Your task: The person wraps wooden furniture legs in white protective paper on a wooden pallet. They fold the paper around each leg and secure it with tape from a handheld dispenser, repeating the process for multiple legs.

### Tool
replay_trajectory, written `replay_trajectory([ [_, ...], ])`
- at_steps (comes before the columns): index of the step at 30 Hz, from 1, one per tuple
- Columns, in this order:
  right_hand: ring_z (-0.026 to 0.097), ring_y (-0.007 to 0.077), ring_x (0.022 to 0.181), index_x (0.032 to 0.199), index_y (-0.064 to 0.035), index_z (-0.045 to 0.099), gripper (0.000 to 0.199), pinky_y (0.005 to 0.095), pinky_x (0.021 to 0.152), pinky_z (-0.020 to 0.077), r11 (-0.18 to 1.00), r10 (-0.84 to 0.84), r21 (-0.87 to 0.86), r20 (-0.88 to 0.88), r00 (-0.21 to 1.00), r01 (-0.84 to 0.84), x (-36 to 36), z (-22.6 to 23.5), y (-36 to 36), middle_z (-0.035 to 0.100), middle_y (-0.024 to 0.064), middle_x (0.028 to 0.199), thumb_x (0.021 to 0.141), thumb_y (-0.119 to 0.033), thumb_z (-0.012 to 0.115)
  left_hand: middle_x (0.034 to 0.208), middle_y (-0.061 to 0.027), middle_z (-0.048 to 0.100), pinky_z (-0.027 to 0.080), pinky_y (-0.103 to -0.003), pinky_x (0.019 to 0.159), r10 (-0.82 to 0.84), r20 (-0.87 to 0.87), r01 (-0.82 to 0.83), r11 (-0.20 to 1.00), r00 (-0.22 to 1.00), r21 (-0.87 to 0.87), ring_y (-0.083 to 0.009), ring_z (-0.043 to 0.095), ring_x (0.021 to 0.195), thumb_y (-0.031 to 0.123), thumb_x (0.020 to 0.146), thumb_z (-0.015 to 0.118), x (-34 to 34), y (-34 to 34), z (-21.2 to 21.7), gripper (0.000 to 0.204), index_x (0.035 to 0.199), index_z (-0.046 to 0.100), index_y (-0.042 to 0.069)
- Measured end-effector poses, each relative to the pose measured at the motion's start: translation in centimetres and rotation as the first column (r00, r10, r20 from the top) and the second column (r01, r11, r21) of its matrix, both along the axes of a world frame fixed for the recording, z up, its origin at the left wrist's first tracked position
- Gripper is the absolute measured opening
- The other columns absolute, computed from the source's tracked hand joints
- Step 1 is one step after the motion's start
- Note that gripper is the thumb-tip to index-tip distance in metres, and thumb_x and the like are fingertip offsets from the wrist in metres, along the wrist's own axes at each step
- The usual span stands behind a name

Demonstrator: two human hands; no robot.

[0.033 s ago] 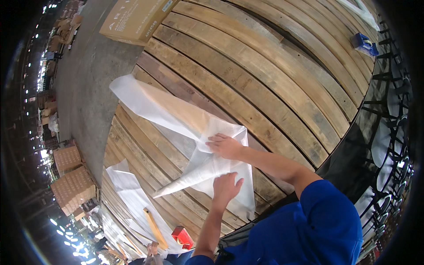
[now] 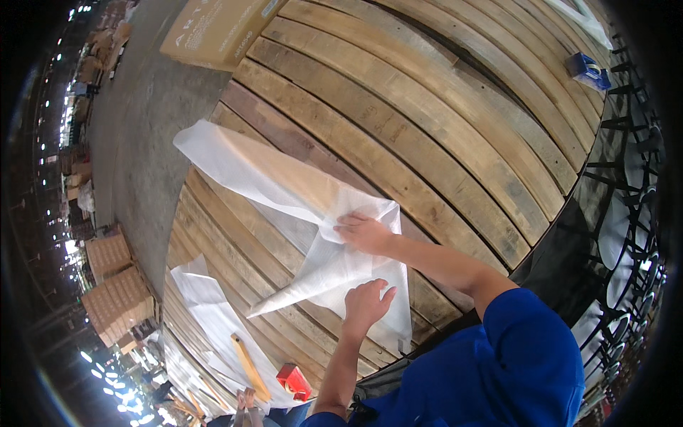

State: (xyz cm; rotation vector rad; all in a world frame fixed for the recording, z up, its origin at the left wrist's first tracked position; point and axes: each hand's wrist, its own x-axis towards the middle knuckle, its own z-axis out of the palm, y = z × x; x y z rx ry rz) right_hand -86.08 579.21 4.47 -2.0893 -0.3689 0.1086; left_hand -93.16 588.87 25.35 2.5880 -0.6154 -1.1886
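A translucent white foam sheet (image 2: 302, 213) lies in front of me, folded over a long tan piece (image 2: 274, 165) whose colour shows through. My right hand (image 2: 364, 233) rests palm down on the sheet near its middle, fingers stretched out. Nearer to me, my left hand (image 2: 366, 306) is over the lower part of the sheet. Its fingers are a little bent, the thumb stands apart, and nothing is held; whether it touches the sheet I cannot tell. One flap (image 2: 292, 297) of the sheet points left across the boards in a narrow tip.
The slatted wooden table (image 2: 398, 107) carries a blue tape dispenser (image 2: 588, 71) at far right. At lower left are a red tape dispenser (image 2: 294, 382), more white sheeting (image 2: 203, 292), a yellowish wooden piece (image 2: 249, 366) and another person's hands (image 2: 246, 398). A cardboard box (image 2: 217, 32) stands beyond.
My left hand has shifted slightly to the right, its fingers a little more curled. The right hand stays on the sheet. The other person's hands have moved slightly.
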Motion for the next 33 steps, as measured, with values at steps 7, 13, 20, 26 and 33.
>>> replay_trajectory([
  [7,0.042,0.0300,0.141,0.131,-0.0063,0.057,0.051,0.0446,0.118,0.0318,0.999,-0.027,0.017,-0.298,0.954,0.034,0.3,6.3,-1.5,0.056,0.0105,0.139,0.084,-0.026,0.064,0.122,-0.0218,0.063,0.048,-0.045,0.095,0.491,0.030,-0.380,0.709,0.870,-0.594,-0.0376,0.061,0.113,0.037,0.095,0.064,8.6,-0.8,-8.7,0.048,0.127,0.059,0.001],
  [13,0.053,0.0293,0.131,0.095,-0.0098,0.069,0.018,0.0437,0.108,0.0426,0.919,0.250,-0.378,0.342,0.906,-0.111,0.0,6.0,-2.6,0.069,0.0033,0.118,0.083,-0.023,0.070,0.154,-0.0269,0.035,0.026,-0.052,0.118,0.498,0.704,-0.240,0.865,0.507,-0.440,-0.0430,0.033,0.143,0.043,0.096,0.060,22.5,3.5,-22.4,0.078,0.152,0.030,-0.004],
  [20,0.061,0.0352,0.107,0.112,-0.0055,0.061,0.046,0.0443,0.093,0.0498,0.933,-0.281,-0.195,0.129,0.951,0.302,16.6,12.1,0.1,0.064,0.0153,0.107,0.076,-0.029,0.078,0.163,-0.0251,0.020,0.014,-0.051,0.122,0.750,0.393,-0.525,0.656,0.532,-0.541,-0.0391,0.018,0.151,0.054,0.095,0.055,23.6,4.4,-20.5,0.095,0.156,0.016,-0.007],
  [26,0.050,0.0363,0.131,0.133,0.0004,0.051,0.090,0.0465,0.105,0.0458,0.816,-0.342,-0.550,-0.210,0.916,0.179,31.9,10.8,10.7,0.052,0.0230,0.135,0.063,-0.045,0.085,0.165,-0.0236,0.013,0.010,-0.050,0.124,0.743,0.375,-0.540,0.664,0.555,-0.516,-0.0368,0.012,0.154,0.050,0.096,0.055,23.5,4.9,-19.1,0.095,0.157,0.008,-0.006],
  [33,0.056,0.0354,0.125,0.130,-0.0011,0.051,0.086,0.0465,0.098,0.0511,0.688,-0.473,-0.657,-0.083,0.877,0.309,32.1,11.8,12.7,0.054,0.0199,0.135,0.060,-0.038,0.085,0.165,-0.0229,0.012,0.011,-0.053,0.123,0.753,0.077,-0.652,0.612,0.653,-0.448,-0.0366,0.015,0.153,0.031,0.096,0.055,22.8,4.9,-16.6,0.093,0.157,-0.007,-0.004],
])
